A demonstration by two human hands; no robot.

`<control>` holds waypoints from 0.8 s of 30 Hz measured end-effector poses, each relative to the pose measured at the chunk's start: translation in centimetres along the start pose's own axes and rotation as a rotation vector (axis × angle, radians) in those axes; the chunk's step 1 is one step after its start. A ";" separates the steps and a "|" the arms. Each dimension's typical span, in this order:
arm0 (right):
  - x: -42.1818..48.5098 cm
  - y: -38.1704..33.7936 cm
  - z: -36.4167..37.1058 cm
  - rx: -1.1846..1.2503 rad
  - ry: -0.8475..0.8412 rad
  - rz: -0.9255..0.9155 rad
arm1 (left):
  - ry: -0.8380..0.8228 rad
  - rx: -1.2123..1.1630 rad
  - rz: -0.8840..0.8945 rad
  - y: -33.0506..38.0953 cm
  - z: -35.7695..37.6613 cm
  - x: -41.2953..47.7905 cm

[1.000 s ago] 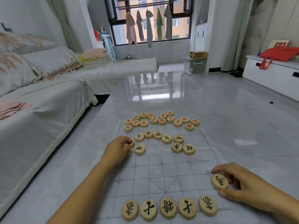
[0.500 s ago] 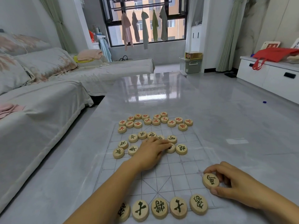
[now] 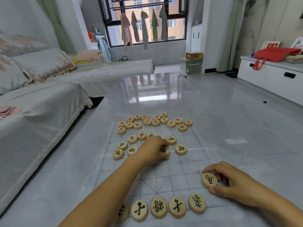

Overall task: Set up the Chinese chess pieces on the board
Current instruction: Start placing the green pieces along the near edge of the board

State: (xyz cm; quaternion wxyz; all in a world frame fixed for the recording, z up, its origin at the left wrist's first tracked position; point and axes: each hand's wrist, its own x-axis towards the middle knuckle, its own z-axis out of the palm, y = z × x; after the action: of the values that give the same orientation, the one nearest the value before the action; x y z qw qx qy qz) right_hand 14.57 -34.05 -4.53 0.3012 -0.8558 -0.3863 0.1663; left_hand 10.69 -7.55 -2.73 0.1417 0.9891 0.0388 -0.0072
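Five black pieces (image 3: 158,208) line the bottom row; left hand (image 3: 153,149) grips a black piece (image 3: 164,151) mid-frame, right hand (image 3: 232,182) pinches another; red pieces (image 3: 155,122) lie unsorted.

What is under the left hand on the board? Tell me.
A black-lettered piece shows partly beneath the left hand, whose fingers curl on it. The hand covers the rest of it and the board below; any other piece there is hidden.

2 hands (image 3: 153,150) (image 3: 232,184), forearms (image 3: 114,185) seemingly bare
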 end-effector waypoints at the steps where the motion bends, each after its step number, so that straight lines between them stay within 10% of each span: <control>1: 0.0 0.0 0.0 -0.003 0.002 0.004 | 0.009 -0.013 -0.003 -0.1 0.0 -0.1; 24: -0.5 -0.3 -0.2 -0.019 -0.048 0.016 | -0.040 0.196 0.306 -0.3 0.2 -4.0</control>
State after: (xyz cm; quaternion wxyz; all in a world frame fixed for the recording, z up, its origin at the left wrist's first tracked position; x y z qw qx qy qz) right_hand 14.24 -34.37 -4.16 0.2824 -0.8574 -0.3882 0.1856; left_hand 6.72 -7.62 -2.88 0.0446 0.9922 -0.1160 -0.0090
